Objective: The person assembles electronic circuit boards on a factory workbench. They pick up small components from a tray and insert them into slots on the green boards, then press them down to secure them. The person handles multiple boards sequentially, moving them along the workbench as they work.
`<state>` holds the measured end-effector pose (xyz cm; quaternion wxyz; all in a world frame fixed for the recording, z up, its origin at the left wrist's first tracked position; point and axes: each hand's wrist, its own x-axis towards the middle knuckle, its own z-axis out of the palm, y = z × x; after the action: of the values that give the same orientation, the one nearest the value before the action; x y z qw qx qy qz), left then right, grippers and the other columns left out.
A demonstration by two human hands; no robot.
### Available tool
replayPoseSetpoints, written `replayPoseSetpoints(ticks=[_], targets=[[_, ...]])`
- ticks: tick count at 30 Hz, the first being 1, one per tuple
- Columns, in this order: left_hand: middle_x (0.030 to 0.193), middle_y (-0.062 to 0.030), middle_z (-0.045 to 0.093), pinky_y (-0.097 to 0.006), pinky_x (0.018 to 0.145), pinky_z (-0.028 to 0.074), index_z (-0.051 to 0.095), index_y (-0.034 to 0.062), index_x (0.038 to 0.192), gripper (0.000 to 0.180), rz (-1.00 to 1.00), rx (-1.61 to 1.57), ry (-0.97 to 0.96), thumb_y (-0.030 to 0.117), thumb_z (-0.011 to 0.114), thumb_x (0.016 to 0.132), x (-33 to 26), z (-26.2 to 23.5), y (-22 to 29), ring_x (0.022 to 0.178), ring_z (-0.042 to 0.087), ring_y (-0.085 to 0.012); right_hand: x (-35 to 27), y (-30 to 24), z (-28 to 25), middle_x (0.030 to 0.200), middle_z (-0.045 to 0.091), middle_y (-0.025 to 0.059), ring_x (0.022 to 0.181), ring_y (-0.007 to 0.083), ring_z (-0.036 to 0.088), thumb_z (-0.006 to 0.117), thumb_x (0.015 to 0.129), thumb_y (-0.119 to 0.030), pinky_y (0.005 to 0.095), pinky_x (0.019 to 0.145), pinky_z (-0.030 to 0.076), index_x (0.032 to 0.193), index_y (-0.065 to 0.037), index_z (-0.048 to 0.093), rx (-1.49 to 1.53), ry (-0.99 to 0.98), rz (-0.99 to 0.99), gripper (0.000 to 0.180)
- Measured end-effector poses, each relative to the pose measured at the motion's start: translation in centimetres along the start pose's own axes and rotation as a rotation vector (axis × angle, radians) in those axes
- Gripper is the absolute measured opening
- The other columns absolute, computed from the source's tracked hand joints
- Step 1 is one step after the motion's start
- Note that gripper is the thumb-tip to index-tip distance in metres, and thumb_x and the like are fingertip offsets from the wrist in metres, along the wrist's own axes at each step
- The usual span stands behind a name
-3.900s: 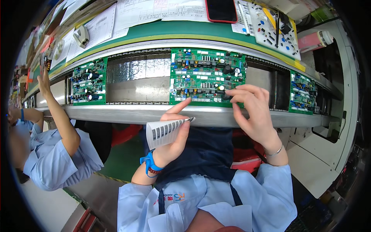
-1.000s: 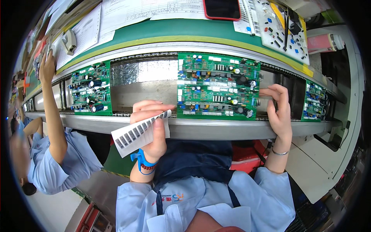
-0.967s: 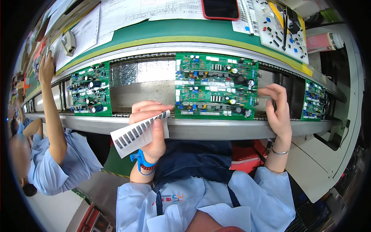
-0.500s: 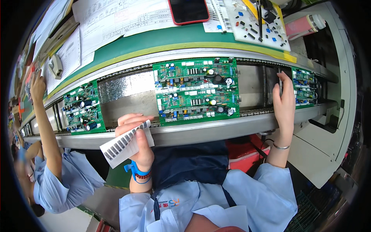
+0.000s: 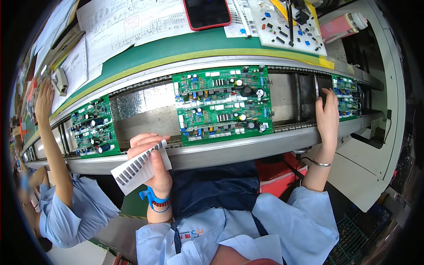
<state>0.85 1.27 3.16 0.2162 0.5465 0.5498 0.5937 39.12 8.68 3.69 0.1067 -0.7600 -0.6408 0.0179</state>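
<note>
My left hand (image 5: 152, 165), above the near rail, pinches a white label sheet (image 5: 141, 167) with a row of dark printed marks between thumb and fingers. My right hand (image 5: 327, 115) is over the conveyor, fingers apart and slightly bent, beside the left edge of the right circuit board (image 5: 347, 98); whether the fingertips touch it I cannot tell. I see nothing held in it. Between my hands lies a large green circuit board (image 5: 223, 105) full of components, resting across the rails. Another green board (image 5: 94, 126) sits further left.
A metal rail (image 5: 212, 152) edges the conveyor. Beyond it are papers (image 5: 128, 26), a phone (image 5: 207, 13), a white foam board (image 5: 282, 33) with loose components, and a pink bottle (image 5: 342, 27). A co-worker's arm (image 5: 55, 137) reaches over the line at left.
My right hand has shifted slightly right, closer to the right board's edge. My left hand keeps hold of the label sheet. The whole view has slid a little.
</note>
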Motion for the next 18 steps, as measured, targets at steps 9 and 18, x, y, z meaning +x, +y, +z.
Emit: replayPoseSetpoints(ticks=[9,18], targets=[[0.086,-0.0149,0.064,-0.038,0.086,0.039,0.050,0.0022,0.092,0.015,-0.010,-0.010,-0.021,0.016,0.049,0.088,0.2,-0.3,0.2,0.090,0.051,-0.0247,1.2,2.3,-0.7,0.123,0.054,0.0214,0.115,0.0364,0.051,0.046,0.091,-0.019,0.0409,0.095,0.041,0.119,0.002,0.050,0.024,-0.012,0.111,0.035],[0.089,-0.0135,0.067,-0.039,0.089,0.041,0.048,0.0039,0.096,0.009,0.008,-0.012,-0.073,0.010,0.049,0.090,0.4,-0.8,0.1,0.094,0.052,-0.0250,5.7,12.7,-0.2,0.114,0.059,0.0239,0.109,0.0387,0.054,0.050,0.087,-0.026,0.0422,0.094,0.042,0.117,0.000,0.056,-0.116,-0.027,0.212,0.040]])
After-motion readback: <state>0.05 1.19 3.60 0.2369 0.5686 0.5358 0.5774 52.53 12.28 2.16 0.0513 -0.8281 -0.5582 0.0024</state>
